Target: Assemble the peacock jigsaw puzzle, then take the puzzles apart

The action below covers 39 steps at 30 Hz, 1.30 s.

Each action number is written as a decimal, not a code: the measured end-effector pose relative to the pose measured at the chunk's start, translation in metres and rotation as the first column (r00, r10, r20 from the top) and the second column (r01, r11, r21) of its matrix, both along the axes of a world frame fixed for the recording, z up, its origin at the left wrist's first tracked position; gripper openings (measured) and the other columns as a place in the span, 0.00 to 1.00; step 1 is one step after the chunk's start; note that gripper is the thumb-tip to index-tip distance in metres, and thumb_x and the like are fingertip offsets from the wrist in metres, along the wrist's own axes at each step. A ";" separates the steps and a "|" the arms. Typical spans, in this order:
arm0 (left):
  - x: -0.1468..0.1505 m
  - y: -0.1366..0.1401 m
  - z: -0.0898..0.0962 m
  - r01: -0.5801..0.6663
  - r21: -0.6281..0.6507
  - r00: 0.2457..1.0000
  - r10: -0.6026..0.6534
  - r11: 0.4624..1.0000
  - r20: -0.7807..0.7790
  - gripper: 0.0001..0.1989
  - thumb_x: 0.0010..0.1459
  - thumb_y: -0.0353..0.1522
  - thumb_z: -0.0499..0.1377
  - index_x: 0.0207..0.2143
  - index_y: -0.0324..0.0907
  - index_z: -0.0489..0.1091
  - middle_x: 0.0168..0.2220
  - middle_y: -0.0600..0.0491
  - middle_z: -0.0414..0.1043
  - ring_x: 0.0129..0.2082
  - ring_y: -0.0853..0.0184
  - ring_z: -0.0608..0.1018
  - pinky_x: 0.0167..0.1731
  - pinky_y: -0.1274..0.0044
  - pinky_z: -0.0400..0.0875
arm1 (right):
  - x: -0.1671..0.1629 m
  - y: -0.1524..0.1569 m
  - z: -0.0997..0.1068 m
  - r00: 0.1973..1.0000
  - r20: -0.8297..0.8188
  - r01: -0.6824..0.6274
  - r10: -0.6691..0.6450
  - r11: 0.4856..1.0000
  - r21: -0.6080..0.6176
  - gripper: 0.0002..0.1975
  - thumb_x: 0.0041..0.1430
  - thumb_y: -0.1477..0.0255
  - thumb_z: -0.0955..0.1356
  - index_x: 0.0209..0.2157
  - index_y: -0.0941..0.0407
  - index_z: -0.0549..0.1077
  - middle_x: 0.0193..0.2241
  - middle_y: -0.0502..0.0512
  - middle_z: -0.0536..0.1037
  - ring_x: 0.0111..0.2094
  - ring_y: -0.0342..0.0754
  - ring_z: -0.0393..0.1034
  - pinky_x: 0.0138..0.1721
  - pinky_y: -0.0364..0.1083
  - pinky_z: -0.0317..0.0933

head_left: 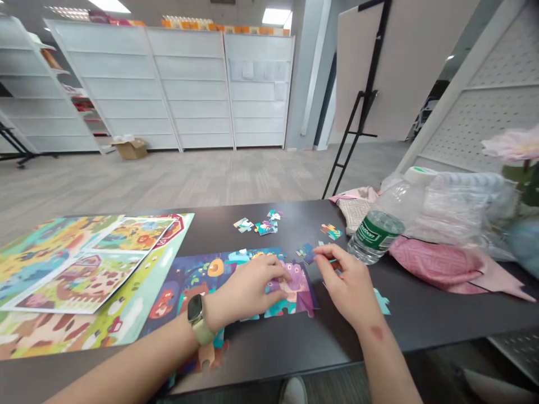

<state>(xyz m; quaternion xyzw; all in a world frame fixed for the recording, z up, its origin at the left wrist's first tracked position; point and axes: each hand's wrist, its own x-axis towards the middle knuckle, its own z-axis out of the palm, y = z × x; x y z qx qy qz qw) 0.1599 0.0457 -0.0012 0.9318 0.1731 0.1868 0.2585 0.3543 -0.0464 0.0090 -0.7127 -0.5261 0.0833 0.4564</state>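
Note:
A partly assembled jigsaw puzzle (210, 266), dark blue and purple with cartoon animals, lies on the dark table. My left hand (255, 283) rests over its right part, thumb and fingers apart, fingertips near the purple section (297, 283). A watch is on that wrist. Just right of the puzzle, my right hand (347, 280) has thumb and index finger pinched at the edge of a small dark blue puzzle piece (307, 253). Its other fingers are curled. A teal piece (382, 302) lies beside the right wrist, partly hidden. My left forearm covers some of the puzzle's lower part.
Loose puzzle pieces (266, 226) lie near the far edge, and an orange one (331, 231) farther right. Picture sheets (126, 297) spread over the left side. A water bottle (374, 235) stands by a pink cloth (438, 264) and clear plastic packaging (458, 207) at right.

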 end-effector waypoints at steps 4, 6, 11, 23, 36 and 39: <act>-0.016 0.026 0.027 -0.010 -0.017 0.996 0.012 1.000 0.089 0.10 0.65 0.33 0.57 0.46 0.44 0.74 0.44 0.50 0.75 0.43 0.63 0.76 0.44 0.73 0.70 | 0.000 -0.002 0.000 1.000 -0.015 0.010 -0.009 1.000 0.014 0.11 0.63 0.66 0.63 0.38 0.52 0.76 0.33 0.51 0.81 0.33 0.49 0.75 0.35 0.46 0.62; -0.040 0.052 0.048 -0.186 -0.026 0.973 0.188 0.982 0.133 0.12 0.65 0.31 0.52 0.46 0.43 0.73 0.42 0.50 0.76 0.39 0.65 0.76 0.38 0.75 0.70 | 0.001 -0.002 -0.002 1.000 -0.016 0.005 -0.005 1.000 0.019 0.12 0.63 0.68 0.61 0.39 0.52 0.76 0.34 0.52 0.82 0.36 0.50 0.76 0.37 0.46 0.63; -0.101 0.103 0.068 -0.325 0.024 0.897 0.316 0.946 -0.309 0.17 0.53 0.39 0.64 0.45 0.43 0.74 0.43 0.51 0.77 0.42 0.60 0.77 0.40 0.73 0.70 | 0.004 -0.001 -0.007 1.000 -0.015 -0.009 0.009 1.000 0.003 0.12 0.62 0.67 0.61 0.39 0.53 0.76 0.34 0.53 0.82 0.36 0.51 0.77 0.38 0.47 0.63; -0.064 0.084 0.029 -0.157 0.115 0.944 0.183 0.981 -0.273 0.18 0.54 0.40 0.66 0.46 0.43 0.76 0.45 0.48 0.74 0.45 0.58 0.76 0.45 0.72 0.68 | -0.028 0.002 0.005 0.994 0.028 -0.110 0.108 0.993 0.043 0.11 0.64 0.66 0.63 0.37 0.52 0.76 0.34 0.52 0.81 0.33 0.49 0.74 0.37 0.46 0.63; -0.050 0.076 0.029 -0.205 -0.501 0.958 0.276 0.841 0.072 0.20 0.55 0.39 0.64 0.46 0.43 0.61 0.28 0.57 0.75 0.29 0.65 0.80 0.29 0.77 0.70 | -0.016 0.009 -0.027 0.936 0.303 -0.106 0.181 0.963 -0.247 0.21 0.65 0.68 0.58 0.55 0.54 0.74 0.58 0.60 0.73 0.62 0.59 0.63 0.60 0.62 0.54; -0.063 0.091 0.024 -0.341 -0.294 0.933 0.359 0.893 0.006 0.18 0.59 0.39 0.60 0.50 0.44 0.64 0.32 0.54 0.78 0.30 0.64 0.81 0.29 0.76 0.70 | -0.012 0.010 -0.037 0.926 0.370 0.033 0.070 0.964 -0.264 0.23 0.66 0.68 0.57 0.56 0.55 0.73 0.59 0.62 0.73 0.63 0.59 0.62 0.60 0.63 0.53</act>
